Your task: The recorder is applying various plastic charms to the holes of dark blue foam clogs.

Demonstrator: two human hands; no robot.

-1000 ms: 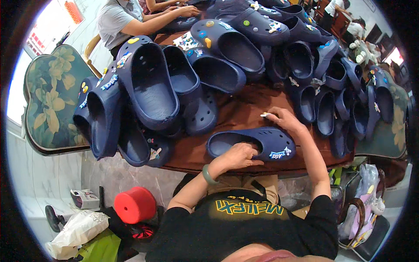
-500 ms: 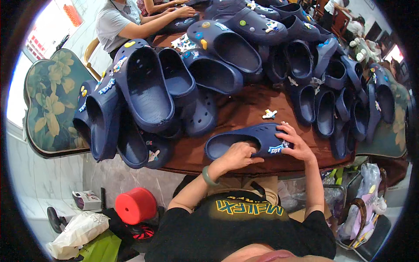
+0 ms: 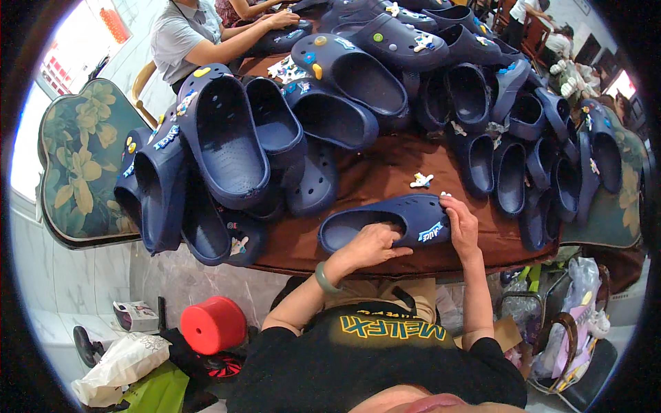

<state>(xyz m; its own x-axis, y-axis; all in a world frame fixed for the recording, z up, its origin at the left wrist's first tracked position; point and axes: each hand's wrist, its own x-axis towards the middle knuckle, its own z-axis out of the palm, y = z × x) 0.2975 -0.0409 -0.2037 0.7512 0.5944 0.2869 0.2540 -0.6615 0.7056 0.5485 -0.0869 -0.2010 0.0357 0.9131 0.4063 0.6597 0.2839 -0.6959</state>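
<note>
Brown tabletop [image 3: 385,172], crowded with navy clogs. Since a second ago your right hand [image 3: 460,224] has come off the table and closed over the toe of the navy clog [image 3: 385,226] at the near edge, fingers pressing its upper. Your left hand [image 3: 368,246] grips the heel opening. One white charm [image 3: 421,180] lies apart, just beyond.

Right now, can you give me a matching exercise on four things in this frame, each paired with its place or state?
1. left hand
2. right hand
3. small white charm
4. red stool

a. loose on the brown tabletop
b. at the clog's toe end
c. on the floor under the table
d. at the clog's opening

Pairs: 1-d, 2-b, 3-a, 4-c
</note>
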